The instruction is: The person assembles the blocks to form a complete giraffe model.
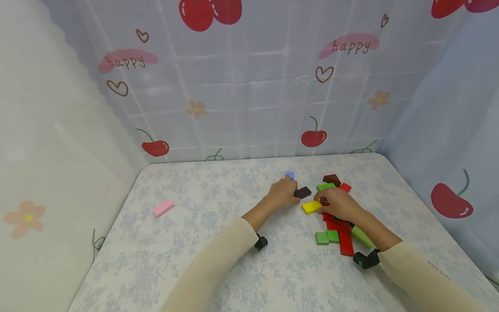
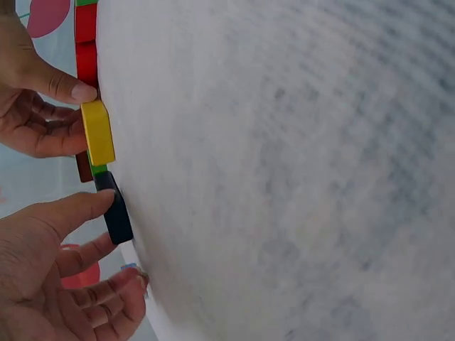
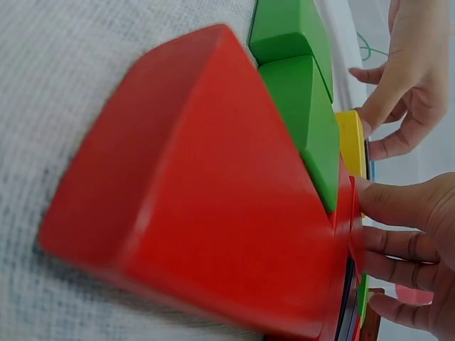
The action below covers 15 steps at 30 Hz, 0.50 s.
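Observation:
My left hand (image 1: 283,193) pinches a dark, almost black block (image 1: 302,192) between thumb and index finger, its other fingers beside a small blue block (image 1: 290,174). To its right, my right hand (image 1: 338,203) grips the near end of a yellow block (image 1: 311,207), with the thumb on its edge in the left wrist view. A small dark red piece (image 1: 324,200) shows by the right fingers. Beneath and around that hand lies a flat arrangement of red blocks (image 1: 345,242), green blocks (image 1: 322,238) and a brown block (image 1: 332,179). The right palm hides part of it.
A pink block (image 1: 163,208) lies alone on the left of the patterned tabletop (image 1: 218,190). Right of the red blocks, a long light green block (image 1: 362,237) sits under the right forearm. A printed curtain (image 1: 249,86) borders the back and sides.

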{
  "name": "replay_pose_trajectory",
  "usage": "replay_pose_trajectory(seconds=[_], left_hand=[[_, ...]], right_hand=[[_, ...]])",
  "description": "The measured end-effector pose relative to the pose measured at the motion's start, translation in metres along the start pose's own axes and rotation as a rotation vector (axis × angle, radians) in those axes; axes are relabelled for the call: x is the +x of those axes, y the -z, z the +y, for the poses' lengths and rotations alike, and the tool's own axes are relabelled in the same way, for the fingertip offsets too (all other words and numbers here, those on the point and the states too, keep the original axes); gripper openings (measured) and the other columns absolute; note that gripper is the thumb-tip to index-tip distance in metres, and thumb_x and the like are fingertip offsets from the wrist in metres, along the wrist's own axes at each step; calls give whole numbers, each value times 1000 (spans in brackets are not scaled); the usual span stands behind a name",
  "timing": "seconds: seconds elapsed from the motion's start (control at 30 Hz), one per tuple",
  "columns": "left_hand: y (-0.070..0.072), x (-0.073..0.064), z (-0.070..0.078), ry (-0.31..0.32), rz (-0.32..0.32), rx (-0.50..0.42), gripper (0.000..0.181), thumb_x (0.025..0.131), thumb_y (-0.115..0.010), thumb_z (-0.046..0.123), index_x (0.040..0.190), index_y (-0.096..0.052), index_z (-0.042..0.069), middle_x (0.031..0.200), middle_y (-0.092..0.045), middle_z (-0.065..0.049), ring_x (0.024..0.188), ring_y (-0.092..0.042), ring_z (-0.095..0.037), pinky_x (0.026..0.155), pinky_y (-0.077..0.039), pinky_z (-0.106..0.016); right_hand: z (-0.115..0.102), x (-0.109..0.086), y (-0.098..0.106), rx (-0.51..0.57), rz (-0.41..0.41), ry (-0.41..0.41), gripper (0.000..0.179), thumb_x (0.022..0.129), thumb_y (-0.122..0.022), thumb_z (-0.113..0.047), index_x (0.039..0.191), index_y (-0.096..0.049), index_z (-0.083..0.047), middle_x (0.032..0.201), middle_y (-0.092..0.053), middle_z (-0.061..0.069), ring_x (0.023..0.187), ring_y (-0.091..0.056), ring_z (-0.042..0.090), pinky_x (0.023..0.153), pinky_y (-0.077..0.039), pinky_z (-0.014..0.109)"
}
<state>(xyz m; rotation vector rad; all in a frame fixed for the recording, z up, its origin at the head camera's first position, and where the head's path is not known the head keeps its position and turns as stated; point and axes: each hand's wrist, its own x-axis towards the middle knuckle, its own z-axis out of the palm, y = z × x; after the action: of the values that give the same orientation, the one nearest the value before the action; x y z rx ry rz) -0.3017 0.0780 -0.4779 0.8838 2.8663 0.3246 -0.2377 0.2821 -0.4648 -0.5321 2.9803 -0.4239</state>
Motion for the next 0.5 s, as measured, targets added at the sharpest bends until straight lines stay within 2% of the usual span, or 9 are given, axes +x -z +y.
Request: replay_pose_trajectory(seconds=[0.07,0.17,0.3,0.5], left_hand=[[0,-1,-4,2,23,-11,29,92,-76,37,108,-72,13,106,-59,-1,83,-55,-13,64,-47,-27],[2,-6,-13,-4,55,-80,24,91,-79,31,104,-75,12,101,-64,1,80,-57,-10,64,-48,-25],[9,-16,-27,-22,91,-161,22,90,-80,27,104,-75,11,96,-68,2,80,-58,-10,67,-48,-25],[24,-39,-52,-48,93,-223,27,89,-81,25,110,-77,9,99,-71,-1,87,-61,-13,75,-50,-27]], right_hand=[[-1,1,-1,-9,4,12,31,80,-88,-17,107,-76,-7,86,-67,0,75,-54,16,73,-55,34],[-2,1,-3,-20,18,42,30,80,-89,-20,104,-76,-7,87,-69,0,77,-57,18,74,-56,36],[-6,0,-3,-22,32,78,29,79,-89,-23,101,-76,-8,85,-67,-1,77,-58,18,72,-54,32],[-22,-6,3,25,42,32,30,79,-89,-21,102,-75,-10,80,-63,-3,70,-52,13,63,-50,25]])
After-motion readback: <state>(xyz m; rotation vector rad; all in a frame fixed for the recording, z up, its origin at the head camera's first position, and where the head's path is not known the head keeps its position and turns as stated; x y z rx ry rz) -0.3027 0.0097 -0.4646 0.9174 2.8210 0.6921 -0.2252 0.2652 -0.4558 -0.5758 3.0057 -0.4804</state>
